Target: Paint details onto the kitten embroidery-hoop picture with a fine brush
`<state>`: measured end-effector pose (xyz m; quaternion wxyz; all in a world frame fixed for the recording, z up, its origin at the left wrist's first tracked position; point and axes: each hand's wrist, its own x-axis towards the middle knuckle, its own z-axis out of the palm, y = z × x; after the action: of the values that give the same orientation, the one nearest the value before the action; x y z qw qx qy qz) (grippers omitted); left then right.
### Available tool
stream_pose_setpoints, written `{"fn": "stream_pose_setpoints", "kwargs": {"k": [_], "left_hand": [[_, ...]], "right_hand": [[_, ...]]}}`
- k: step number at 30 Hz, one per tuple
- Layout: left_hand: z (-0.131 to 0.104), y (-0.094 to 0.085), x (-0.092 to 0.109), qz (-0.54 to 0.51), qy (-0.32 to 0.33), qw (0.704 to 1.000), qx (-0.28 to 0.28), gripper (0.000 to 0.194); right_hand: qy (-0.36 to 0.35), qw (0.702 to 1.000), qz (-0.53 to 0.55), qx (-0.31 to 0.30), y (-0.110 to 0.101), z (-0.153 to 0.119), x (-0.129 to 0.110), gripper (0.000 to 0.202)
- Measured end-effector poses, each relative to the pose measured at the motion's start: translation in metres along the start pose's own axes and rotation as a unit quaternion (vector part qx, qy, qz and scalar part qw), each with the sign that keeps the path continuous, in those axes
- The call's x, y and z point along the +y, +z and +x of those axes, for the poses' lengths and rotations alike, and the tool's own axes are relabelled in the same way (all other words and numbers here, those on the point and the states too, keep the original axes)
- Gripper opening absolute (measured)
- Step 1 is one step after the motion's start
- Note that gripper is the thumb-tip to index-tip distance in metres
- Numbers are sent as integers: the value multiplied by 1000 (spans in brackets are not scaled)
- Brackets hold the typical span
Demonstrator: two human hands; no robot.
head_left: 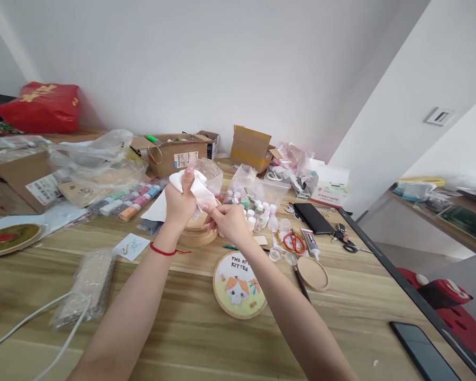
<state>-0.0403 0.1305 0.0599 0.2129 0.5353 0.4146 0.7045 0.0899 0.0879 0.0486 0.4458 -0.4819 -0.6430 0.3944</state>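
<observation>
The fingers (188, 178) of the left hand (181, 203) are closed round a white cloth (200, 191), thumb pointing up against it, while the right hand (231, 223) pinches its lower right edge between thumb and forefinger. The cloth is plain, thin and soft-looking, crumpled into folds, with one flap standing out to the left of the thumb and the wider part spread toward the right hand; whether it is fabric or paper I cannot tell. It lies between the two hands, touching both, held up above the table (174, 328). Below it is a stack of round wooden hoops (196, 238), partly hidden by the hands. A flat white sheet (154, 209) lies just left of the left hand, small white-capped bottles (262, 217) stand near the right hand, and a round kitten embroidery (235, 291) lies partly under the right forearm.
</observation>
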Motion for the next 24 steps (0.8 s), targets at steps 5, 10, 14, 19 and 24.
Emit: {"fn": "stream_pose_setpoints", "kwargs": {"k": [5, 10, 14, 19, 24], "left_hand": [[2, -3, -5, -21, -48, 999, -11, 55], [2, -1, -3, -85, -82, 993, -4, 56], [3, -2, 0, -140, -133, 981, -31, 58], [8, -2, -2, -149, -160, 976, -18, 58], [8, 0, -2, -144, -104, 983, 35, 55]], "right_hand": [[-28, 1000, -13, -5, 7, 2, 1, 41], [-18, 1000, -16, -6, 11, -1, -3, 39], [-16, 999, -23, -31, 9, -8, -8, 39], [-37, 999, -6, -14, 9, -11, -7, 42], [9, 998, 64, -23, 11, -6, -6, 58]]}}
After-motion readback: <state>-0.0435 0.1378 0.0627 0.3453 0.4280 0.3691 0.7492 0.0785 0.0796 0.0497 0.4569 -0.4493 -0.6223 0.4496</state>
